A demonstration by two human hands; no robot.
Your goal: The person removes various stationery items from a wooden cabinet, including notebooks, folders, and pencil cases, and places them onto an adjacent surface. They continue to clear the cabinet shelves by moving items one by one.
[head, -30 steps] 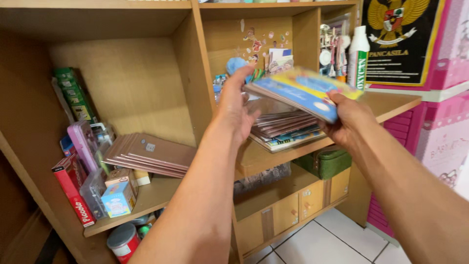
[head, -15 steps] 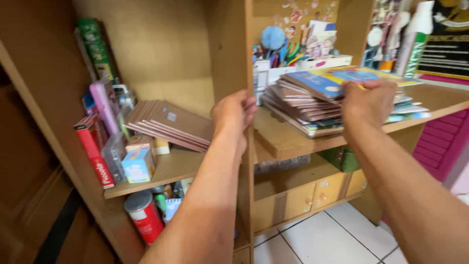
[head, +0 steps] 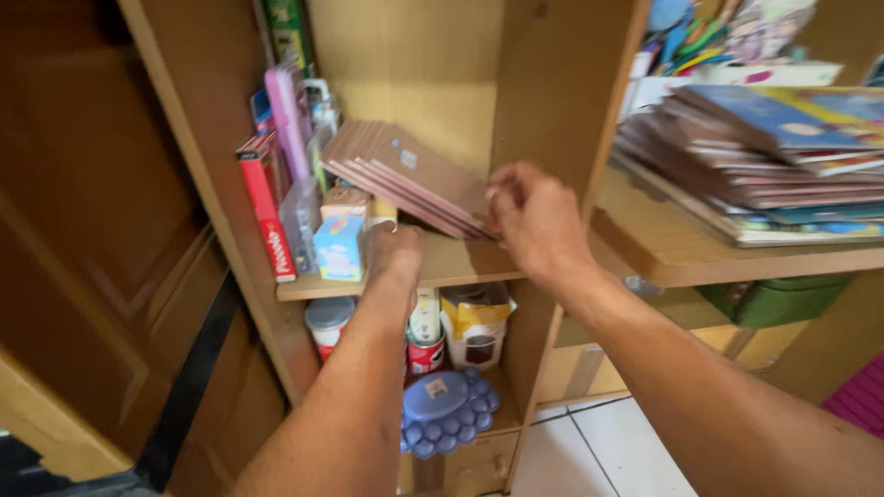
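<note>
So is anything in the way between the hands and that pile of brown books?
Nothing visible is. The right hand already touches the lower end of the brown books. The left hand sits just below them at the shelf edge, beside the small blue box.

A: Left hand?
B: At the front edge of the wooden shelf, fingers curled under the low end of the stack of brown notebooks, just right of a small blue box.

A: Right hand?
B: Fingertips pinch the stack's right corner. Stack lies tilted, its high end toward the left.

A: Surroundings?
B: Red box and pink case upright at left. Pile of colourful books on the right-hand shelf. Below: red-labelled can, yellow-topped packet, blue bumpy lid.
</note>
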